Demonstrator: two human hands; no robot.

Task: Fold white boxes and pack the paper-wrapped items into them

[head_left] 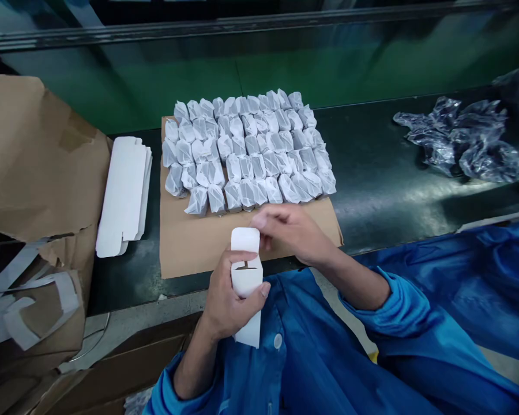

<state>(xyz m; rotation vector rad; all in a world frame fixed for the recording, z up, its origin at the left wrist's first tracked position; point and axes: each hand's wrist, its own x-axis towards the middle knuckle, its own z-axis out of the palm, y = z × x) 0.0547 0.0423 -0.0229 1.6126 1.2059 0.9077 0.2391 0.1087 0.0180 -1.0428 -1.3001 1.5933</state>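
Observation:
A narrow white cardboard box point(247, 331) stands tilted in front of my body, its end open and a rounded flap raised. My left hand point(231, 294) is closed around it, fingers across the far side and thumb on the near flap. By the upper right corner of the raised flap is my right hand point(292, 230), its fingers curled together and slightly blurred. Whether they pinch the flap, I cannot tell. Just beyond both hands, rows of small paper-wrapped items point(246, 153) lie on a flat cardboard sheet point(190, 245).
A stack of flat white cartons point(123, 196) lies left of the sheet on the dark bench point(363, 173). Farther left stands a large brown cardboard box point(34, 161) with paper strips point(38, 305). Crumpled clear plastic bags point(467, 135) lie at the right. A green panel point(277, 75) borders the back.

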